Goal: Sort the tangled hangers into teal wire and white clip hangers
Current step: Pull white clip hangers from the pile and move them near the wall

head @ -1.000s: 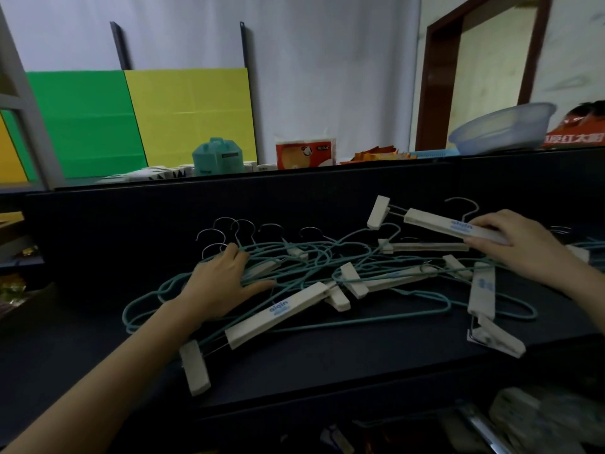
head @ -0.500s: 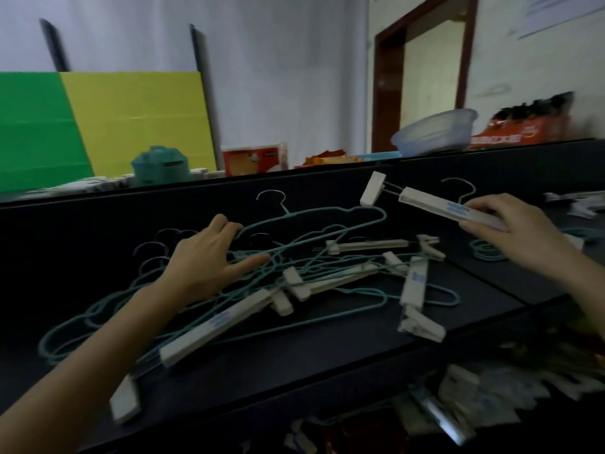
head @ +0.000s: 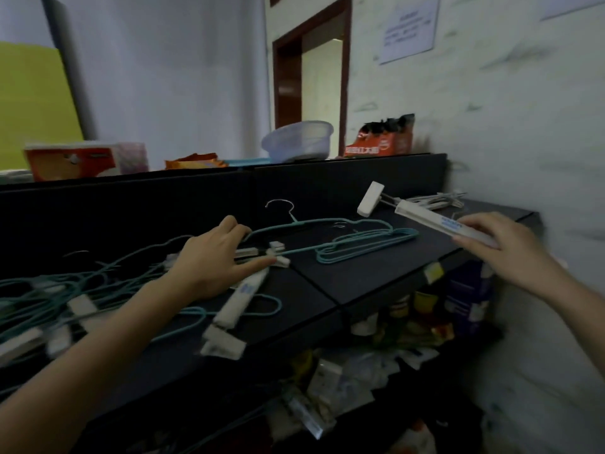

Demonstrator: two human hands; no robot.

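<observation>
At the right end of the black counter (head: 386, 267) our right hand (head: 497, 247) pinches a white clip hanger (head: 435, 217) by its bar, fingers closed around it, carrying it clear of the surface with its clip end tilted up toward the back panel. Just beyond it, at the far right corner, a small pile of white clip hangers (head: 435, 199) already lies, so we judge this one is headed there. Between our hands a neat stack of teal wire hangers (head: 363, 245) rests apart on the counter, seemingly sorted. Our left hand (head: 212, 260) lies flat and open, gripping nothing, pressing down on the near edge of the tangled heap (head: 82, 290), where teal wires and white clip bars are interlaced over the left part of the counter. We reckon the sorting is only started: two small groups exist, while most hangers remain knotted together. As for writing, the held hanger's bar carries blue lettering, too blurred to read; another white bar (head: 242, 296) beside our left hand shows a similar blue mark. A red carton (head: 379, 142) on the ledge bears white characters we cannot make out, and the wall notice (head: 409, 27) is illegible.
</observation>
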